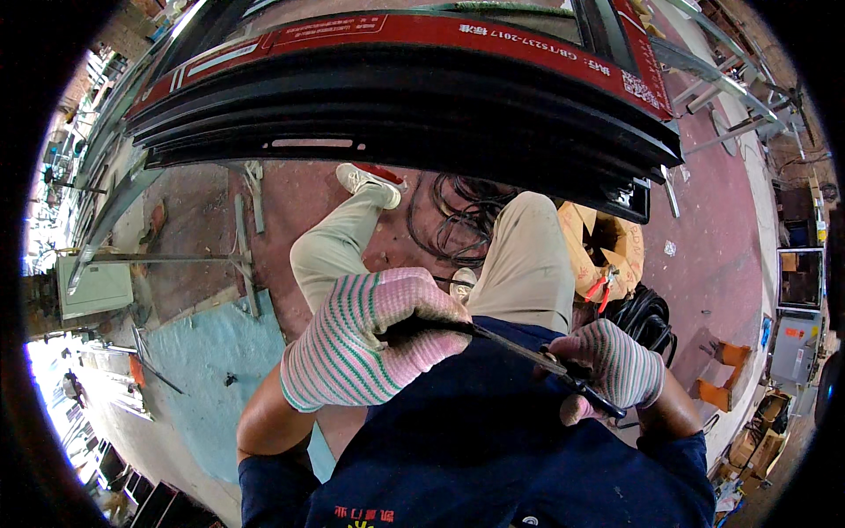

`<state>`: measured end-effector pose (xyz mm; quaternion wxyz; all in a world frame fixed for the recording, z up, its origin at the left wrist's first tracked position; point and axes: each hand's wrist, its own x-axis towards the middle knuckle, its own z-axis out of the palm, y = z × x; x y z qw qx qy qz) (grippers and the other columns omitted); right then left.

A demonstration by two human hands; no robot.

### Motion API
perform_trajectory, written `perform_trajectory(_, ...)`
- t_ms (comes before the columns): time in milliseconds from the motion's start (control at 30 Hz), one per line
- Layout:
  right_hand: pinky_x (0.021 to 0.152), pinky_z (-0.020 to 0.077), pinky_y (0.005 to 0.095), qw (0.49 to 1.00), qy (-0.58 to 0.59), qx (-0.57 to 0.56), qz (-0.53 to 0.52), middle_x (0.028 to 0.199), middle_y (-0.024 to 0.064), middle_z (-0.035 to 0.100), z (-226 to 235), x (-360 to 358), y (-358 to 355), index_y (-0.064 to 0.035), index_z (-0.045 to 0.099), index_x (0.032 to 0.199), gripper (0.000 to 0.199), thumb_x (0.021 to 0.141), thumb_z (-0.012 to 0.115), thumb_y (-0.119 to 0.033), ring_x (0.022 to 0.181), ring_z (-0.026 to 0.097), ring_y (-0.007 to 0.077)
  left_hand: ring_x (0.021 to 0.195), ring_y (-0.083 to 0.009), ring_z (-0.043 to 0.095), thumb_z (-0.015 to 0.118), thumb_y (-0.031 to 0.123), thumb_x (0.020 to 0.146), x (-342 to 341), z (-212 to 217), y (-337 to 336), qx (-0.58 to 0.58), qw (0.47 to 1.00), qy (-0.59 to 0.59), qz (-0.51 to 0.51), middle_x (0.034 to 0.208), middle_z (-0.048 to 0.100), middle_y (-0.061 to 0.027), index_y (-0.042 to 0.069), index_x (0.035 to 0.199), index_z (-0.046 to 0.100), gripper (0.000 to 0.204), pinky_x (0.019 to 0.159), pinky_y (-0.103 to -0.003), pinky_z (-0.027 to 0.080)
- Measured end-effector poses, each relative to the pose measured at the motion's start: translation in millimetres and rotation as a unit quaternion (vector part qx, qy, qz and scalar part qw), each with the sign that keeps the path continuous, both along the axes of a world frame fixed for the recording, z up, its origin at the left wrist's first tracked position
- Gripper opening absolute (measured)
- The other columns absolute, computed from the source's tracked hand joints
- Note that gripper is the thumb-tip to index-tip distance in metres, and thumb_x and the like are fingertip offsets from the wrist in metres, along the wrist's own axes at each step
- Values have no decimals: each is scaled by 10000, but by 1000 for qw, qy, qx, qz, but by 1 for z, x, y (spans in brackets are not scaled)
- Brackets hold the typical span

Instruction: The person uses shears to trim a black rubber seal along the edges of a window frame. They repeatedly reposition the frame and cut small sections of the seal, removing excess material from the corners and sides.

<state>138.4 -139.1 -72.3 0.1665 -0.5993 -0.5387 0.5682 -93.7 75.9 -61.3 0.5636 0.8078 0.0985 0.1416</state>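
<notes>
Reddish workshop floor (717, 238) below both grips, with a black frame (422, 114) across the space ahead of them. Holding a thin dark strip (515, 346) between both: closed firmly around it with the left grip (374, 330), in a striped knit glove; pinching it near the far end with the gloved right grip (620, 365). Ahead of the right grip and lower, red-handled pliers (601, 286) at a tan wrapped ring (629, 255), near coiled black cable (647, 321). Left of the left grip, pale blue sheet (211, 378) on the floor.
</notes>
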Motion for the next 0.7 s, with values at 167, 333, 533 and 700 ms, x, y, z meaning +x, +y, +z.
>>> perform_trajectory(167,616,478,276,999,13,31,-13,710,55,624,-7,1,-5,-32,690,1005,799,614,813,-718,616,604,168,696,-205,674,814,223,805,1,0,-1,15,1000,7,9,786,678,-70,72,897,674,226,622,-307,513)
perform_trajectory(333,606,468,266,998,53,-15,-34,694,42,615,3,-1,2,-35,693,979,623,677,836,-560,600,576,129,699,-208,680,817,200,792,0,3,1,35,999,14,7,784,681,-62,77,898,680,212,623,-310,515)
perform_trajectory(533,590,452,255,997,62,-46,-23,662,35,594,5,-4,4,-52,700,961,394,709,791,-340,588,561,114,706,-211,684,817,201,796,0,4,1,7,1000,15,1,778,684,-68,73,901,679,216,624,-313,517)
perform_trajectory(700,552,440,262,998,50,35,-34,639,42,584,-5,-7,-2,-51,692,951,379,735,787,-348,553,543,117,699,-203,670,795,178,813,-1,5,2,-30,998,51,4,768,675,-69,60,893,674,187,631,-311,508)
